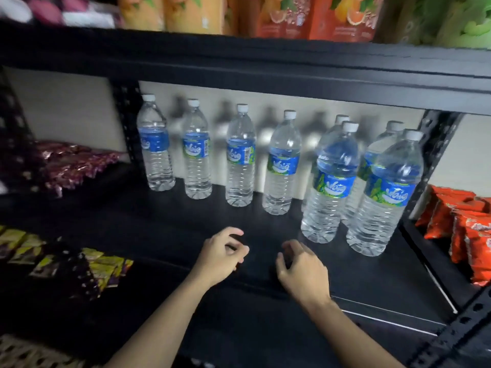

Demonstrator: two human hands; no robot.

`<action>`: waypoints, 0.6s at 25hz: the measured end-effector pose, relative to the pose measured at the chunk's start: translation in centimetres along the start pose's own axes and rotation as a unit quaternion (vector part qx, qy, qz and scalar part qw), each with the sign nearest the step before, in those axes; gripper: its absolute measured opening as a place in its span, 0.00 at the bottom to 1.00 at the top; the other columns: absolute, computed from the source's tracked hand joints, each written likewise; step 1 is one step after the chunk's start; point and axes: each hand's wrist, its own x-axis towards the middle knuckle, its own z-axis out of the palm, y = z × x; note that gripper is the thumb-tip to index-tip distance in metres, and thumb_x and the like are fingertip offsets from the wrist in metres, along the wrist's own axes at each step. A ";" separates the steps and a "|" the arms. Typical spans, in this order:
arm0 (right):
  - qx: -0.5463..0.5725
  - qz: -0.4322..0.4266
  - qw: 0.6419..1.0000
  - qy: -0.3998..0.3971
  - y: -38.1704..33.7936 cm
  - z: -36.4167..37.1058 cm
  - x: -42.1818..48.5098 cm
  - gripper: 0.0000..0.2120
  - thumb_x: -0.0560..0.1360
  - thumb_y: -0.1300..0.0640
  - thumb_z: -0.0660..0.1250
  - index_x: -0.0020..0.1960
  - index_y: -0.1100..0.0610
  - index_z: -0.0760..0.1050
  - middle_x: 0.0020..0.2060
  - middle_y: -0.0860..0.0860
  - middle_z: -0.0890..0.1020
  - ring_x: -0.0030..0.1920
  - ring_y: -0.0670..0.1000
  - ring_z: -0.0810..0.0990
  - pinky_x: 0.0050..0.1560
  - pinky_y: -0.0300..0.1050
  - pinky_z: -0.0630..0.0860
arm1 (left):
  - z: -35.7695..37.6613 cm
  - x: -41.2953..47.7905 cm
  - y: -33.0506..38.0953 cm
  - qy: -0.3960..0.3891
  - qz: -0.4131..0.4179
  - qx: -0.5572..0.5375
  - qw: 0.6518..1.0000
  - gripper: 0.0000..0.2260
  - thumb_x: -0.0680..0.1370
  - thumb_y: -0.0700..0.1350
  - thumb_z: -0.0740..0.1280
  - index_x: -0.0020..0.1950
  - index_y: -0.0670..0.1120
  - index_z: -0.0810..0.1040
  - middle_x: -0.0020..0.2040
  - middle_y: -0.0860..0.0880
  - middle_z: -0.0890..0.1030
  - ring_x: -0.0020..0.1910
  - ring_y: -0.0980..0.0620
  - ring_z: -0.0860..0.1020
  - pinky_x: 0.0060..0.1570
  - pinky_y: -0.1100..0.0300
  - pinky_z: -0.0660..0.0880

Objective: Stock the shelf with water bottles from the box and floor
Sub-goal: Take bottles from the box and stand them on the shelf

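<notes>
Several clear water bottles with blue labels and white caps stand on the black shelf (164, 235). A row runs along the back wall, starting with a bottle at the left (155, 144). Two more bottles stand in front at the right, one (330, 187) beside the other (385, 197). My left hand (223, 256) hovers over the shelf's front, fingers loosely curled and holding nothing. My right hand (300, 269) is beside it, fingers also loosely curled and empty. Both hands are apart from the bottles.
Orange juice cartons (292, 14) stand on the shelf above. Purple snack bags (74, 166) lie at the left, yellow and black packets (79, 266) lower left, orange snack bags (465, 224) at the right. A black upright post (435, 144) bounds the bottles' bay on the right.
</notes>
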 end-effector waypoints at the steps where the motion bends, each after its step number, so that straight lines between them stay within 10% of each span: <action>1: 0.029 -0.024 0.999 -0.011 -3.0 1.2 -0.5 0.10 0.75 0.49 0.64 0.56 0.48 0.74 0.50 0.43 0.80 0.51 0.50 0.80 0.43 0.45 0.72 | -2.7 -1.4 -0.7 0.019 0.003 0.013 1.000 0.11 0.77 0.41 0.70 0.58 0.49 0.78 0.43 0.50 0.85 0.39 0.52 0.85 0.40 0.52 0.83; 8: 0.165 -0.196 0.945 -0.202 -27.2 13.9 -11.3 0.14 0.74 0.52 0.66 0.59 0.48 0.73 0.51 0.45 0.79 0.48 0.50 0.80 0.47 0.47 0.77 | -25.1 -19.0 -13.6 0.217 -0.161 0.062 0.961 0.10 0.78 0.45 0.70 0.58 0.48 0.79 0.46 0.50 0.84 0.45 0.53 0.81 0.44 0.67 0.75; 15: 0.065 -0.255 0.794 -0.548 -42.1 29.2 -30.3 0.26 0.77 0.44 0.65 0.72 0.46 0.63 0.67 0.46 0.72 0.65 0.51 0.74 0.63 0.52 0.75 | -35.5 -45.8 -34.6 0.288 -0.455 0.026 0.843 0.26 0.70 0.61 0.67 0.63 0.49 0.77 0.59 0.47 0.81 0.60 0.45 0.79 0.58 0.54 0.77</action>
